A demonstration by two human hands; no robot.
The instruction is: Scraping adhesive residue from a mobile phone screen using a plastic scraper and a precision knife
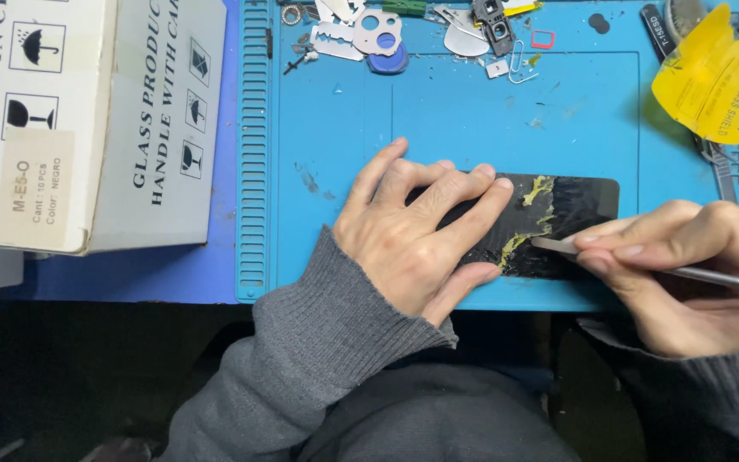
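Both arms wear grey ribbed-knit sleeves, cuffs reaching the wrists; the left hand (416, 235) and right hand (686, 274) are bare, no rings or watch showing, nails short, with dark clothing below at the lap

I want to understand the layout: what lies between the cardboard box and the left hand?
In the head view, between the cardboard box and the left hand lies the blue mat, with its ridged edge strip.
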